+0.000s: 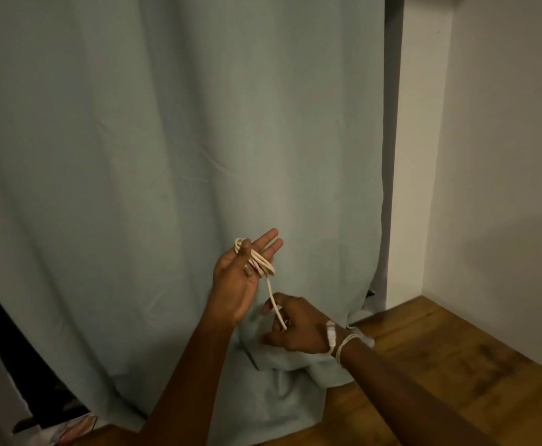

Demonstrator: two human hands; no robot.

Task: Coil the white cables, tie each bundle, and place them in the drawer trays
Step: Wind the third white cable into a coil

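A white cable (258,263) is wound in several loops around the fingers of my left hand (236,278), which is raised palm-up with the fingers stretched and the thumb pressing the loops. A straight length of the same cable runs down to my right hand (295,326), which pinches it between thumb and fingers. A second white cable (342,346) with a plug end is wrapped around my right wrist. No drawer or tray is in view.
A pale blue-green curtain (166,156) hangs straight ahead and bunches on the wooden floor (440,365). A white wall (495,156) stands to the right. Dark furniture and some clutter (70,426) sit at the lower left.
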